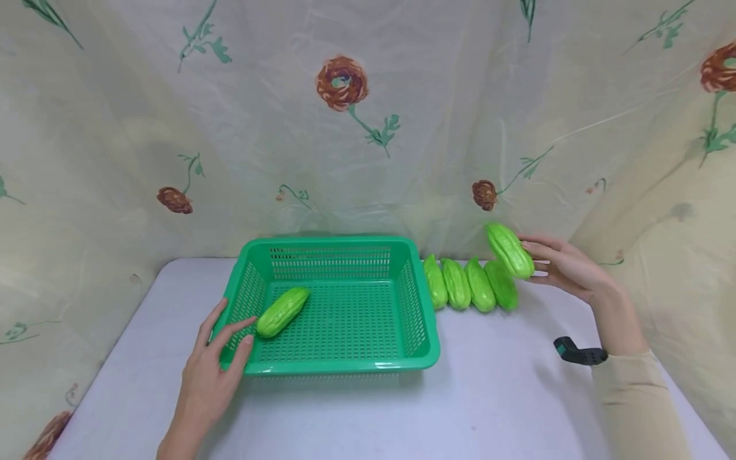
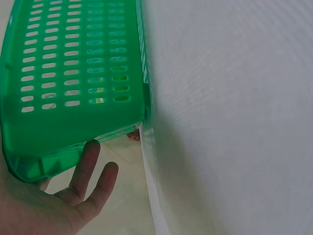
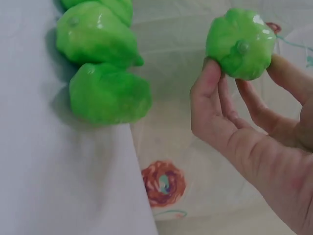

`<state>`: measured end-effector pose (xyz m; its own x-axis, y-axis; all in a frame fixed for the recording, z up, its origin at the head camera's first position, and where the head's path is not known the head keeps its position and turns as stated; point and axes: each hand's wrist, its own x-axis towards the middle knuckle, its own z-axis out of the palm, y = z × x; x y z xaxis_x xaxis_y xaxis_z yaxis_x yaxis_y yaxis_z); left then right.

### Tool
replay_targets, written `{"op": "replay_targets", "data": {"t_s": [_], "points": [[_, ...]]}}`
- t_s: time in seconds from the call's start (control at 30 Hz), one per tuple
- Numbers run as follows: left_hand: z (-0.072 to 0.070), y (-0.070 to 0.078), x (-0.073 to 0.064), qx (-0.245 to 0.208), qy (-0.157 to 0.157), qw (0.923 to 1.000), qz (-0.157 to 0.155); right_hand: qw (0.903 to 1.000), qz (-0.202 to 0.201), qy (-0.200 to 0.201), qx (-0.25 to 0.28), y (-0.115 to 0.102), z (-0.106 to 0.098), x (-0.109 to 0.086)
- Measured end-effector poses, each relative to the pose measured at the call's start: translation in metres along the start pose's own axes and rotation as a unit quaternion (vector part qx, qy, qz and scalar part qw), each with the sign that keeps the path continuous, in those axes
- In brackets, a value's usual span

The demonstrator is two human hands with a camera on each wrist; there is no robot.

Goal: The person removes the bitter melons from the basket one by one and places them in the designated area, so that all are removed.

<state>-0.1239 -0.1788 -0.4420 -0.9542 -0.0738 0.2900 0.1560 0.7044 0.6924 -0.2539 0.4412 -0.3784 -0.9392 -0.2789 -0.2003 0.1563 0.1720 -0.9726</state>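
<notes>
My right hand (image 1: pixel 566 265) pinches a light-green, ribbed bitter melon (image 1: pixel 509 250) between thumb and fingertips, raised over the right end of a row of bitter melons. In the right wrist view the held bitter melon (image 3: pixel 240 43) shows its nubbed end toward the camera. At the left front corner of a green plastic basket (image 1: pixel 339 367) is my left hand (image 1: pixel 209 370), its fingers spread and fairly straight at the rim. One bitter melon (image 1: pixel 283 312) lies slanted inside the basket, close to the left fingertips. Two fingers (image 2: pixel 88 164) show outside the basket wall in the left wrist view.
Several bitter melons (image 1: pixel 457 286) lie side by side on the white table (image 1: pixel 477 390), right of the basket. Behind the table hangs a flowered curtain (image 1: pixel 402 172). A black band (image 1: pixel 579 352) is on the right wrist.
</notes>
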Motion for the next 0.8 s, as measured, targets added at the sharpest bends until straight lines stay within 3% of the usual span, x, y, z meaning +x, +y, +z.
{"op": "replay_targets", "data": {"t_s": [0.17, 0.47, 0.7, 0.8], "points": [[-0.001, 0.000, 0.000, -0.002, 0.003, 1.0000, 0.002, 0.9996, 0.020, 0.020, 0.006, 0.014, -0.009, -0.002], [-0.001, 0.001, 0.000, -0.005, -0.001, 1.0000, 0.000, 0.9955, 0.065, 0.046, -0.051, 0.039, -0.026, -0.005], [-0.001, 0.001, -0.001, -0.006, 0.005, 1.0000, 0.003, 0.9944, 0.081, 0.064, -0.024, 0.052, -0.032, -0.007], [-0.001, 0.001, -0.001, -0.005, 0.005, 1.0000, 0.003, 0.9929, 0.090, 0.067, -0.040, 0.059, -0.032, -0.006]]}}
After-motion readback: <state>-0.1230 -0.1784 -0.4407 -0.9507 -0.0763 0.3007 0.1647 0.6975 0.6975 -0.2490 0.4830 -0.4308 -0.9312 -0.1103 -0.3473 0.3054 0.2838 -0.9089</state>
